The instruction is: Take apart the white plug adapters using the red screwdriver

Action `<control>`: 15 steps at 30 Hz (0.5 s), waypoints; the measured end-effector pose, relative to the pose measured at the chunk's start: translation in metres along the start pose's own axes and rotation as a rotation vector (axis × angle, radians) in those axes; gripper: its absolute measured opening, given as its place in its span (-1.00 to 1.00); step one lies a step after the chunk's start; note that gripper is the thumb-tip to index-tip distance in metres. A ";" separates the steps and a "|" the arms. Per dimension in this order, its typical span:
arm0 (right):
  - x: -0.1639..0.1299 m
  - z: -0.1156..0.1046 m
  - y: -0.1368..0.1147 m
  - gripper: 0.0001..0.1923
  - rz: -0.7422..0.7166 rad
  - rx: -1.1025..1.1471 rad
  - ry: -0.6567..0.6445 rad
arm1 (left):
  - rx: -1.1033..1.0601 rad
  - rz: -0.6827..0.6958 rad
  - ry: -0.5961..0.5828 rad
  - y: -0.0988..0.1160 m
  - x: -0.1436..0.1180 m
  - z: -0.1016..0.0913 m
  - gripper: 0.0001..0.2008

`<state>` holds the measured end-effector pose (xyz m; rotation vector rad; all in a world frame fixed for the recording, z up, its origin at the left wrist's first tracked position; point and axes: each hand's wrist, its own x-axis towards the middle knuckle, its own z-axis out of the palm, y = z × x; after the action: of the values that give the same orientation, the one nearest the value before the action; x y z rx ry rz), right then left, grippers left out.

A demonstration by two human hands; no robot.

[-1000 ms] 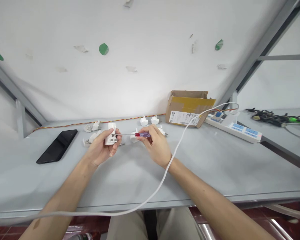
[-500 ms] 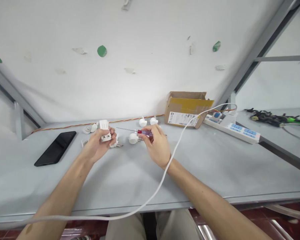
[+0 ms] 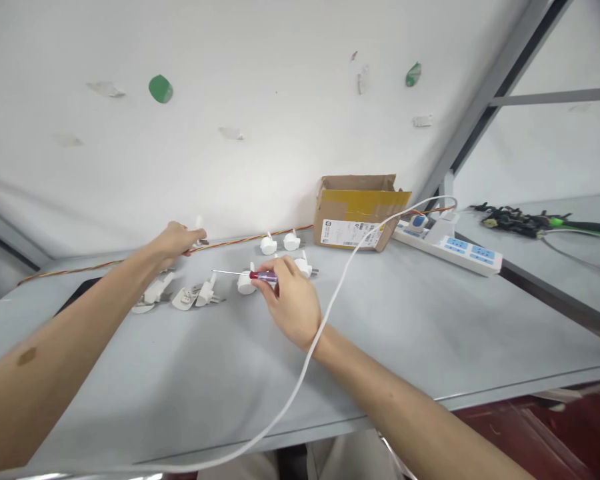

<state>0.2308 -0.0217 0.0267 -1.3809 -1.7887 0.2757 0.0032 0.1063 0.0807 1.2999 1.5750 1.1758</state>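
Note:
My left hand (image 3: 177,240) reaches to the back of the table, fingers closed on a white plug (image 3: 199,225) partly hidden by the fingertips. Metal pins show just below it. My right hand (image 3: 293,300) grips a small screwdriver (image 3: 264,276) by its red and purple clear handle, the thin shaft pointing left. Right beside the handle lies a round white plug (image 3: 246,284); another plug (image 3: 304,267) is past the knuckles. To the left, a plug with pins (image 3: 207,292), a flat white piece (image 3: 183,299) and a further white part (image 3: 157,289) rest on the tabletop.
Two more plugs (image 3: 280,243) stand at the back, in front of twisted coloured wires (image 3: 235,241). An open cardboard box (image 3: 350,230) and a power strip (image 3: 450,248) are at right. A white cable (image 3: 300,387) crosses my right wrist. My left forearm mostly covers a black phone (image 3: 80,293).
My left hand has moved from above the middle-left plugs to the table's back edge. The screwdriver stays in my right hand, at nearly the same spot. The view has shifted.

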 end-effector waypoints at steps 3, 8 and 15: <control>-0.001 0.000 -0.002 -0.87 0.010 -0.012 -0.049 | 0.389 -0.085 0.038 -0.007 0.010 0.005 -0.79; -0.001 -0.001 -0.005 -0.86 0.024 -0.047 -0.089 | 0.973 -0.094 -0.069 -0.013 0.019 0.010 -0.79; -0.002 -0.003 -0.009 -0.82 0.010 -0.068 -0.133 | 1.313 -0.084 -0.178 -0.019 0.021 0.010 -0.63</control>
<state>0.2262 -0.0281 0.0330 -1.4490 -1.9154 0.3213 0.0033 0.1280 0.0602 1.9634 2.2871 -0.2128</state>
